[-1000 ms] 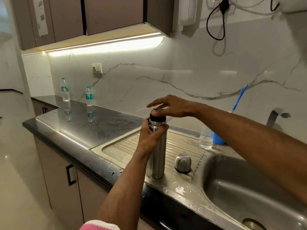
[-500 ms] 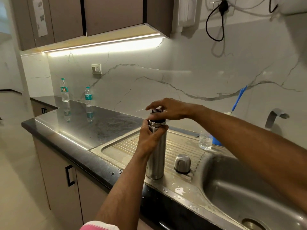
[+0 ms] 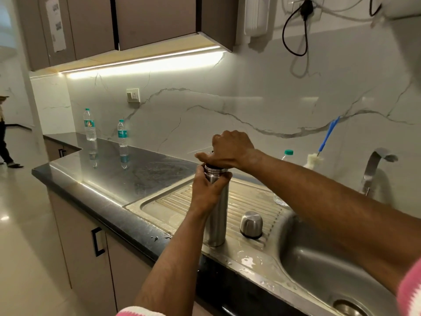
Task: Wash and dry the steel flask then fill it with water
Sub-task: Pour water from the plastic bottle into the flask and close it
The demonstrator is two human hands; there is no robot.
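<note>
The dark stone worktop (image 3: 118,169) ends in a rounded front edge that runs diagonally from the far left corner toward the near right, with bare floor beyond it on the left. Set into it is a ribbed stainless-steel draining board (image 3: 250,197), whose raised rim meets the deep steel sink basin (image 3: 319,265) on the right. Open worktop stretches left of the draining board as far as two clear plastic water bottles (image 3: 90,125) standing well apart from the hands, near the marble wall.

The tall cylindrical brushed-steel flask (image 3: 217,215) stands upright on the near part of the draining board, close to the front rim. The left hand (image 3: 208,190) wraps around its upper body just under the neck, fingers curled round the steel. The right hand (image 3: 230,149) sits directly on top of the flask, fingers closed down over its dark stopper, which is mostly hidden beneath the palm.

A small domed steel cup-lid (image 3: 251,224) rests upside down on the ribs just beside the flask, to its right and not touching it. A curved steel tap (image 3: 373,165) rises behind the basin at the right, with a blue-handled bottle brush (image 3: 328,133) leaning on the wall near it.
</note>
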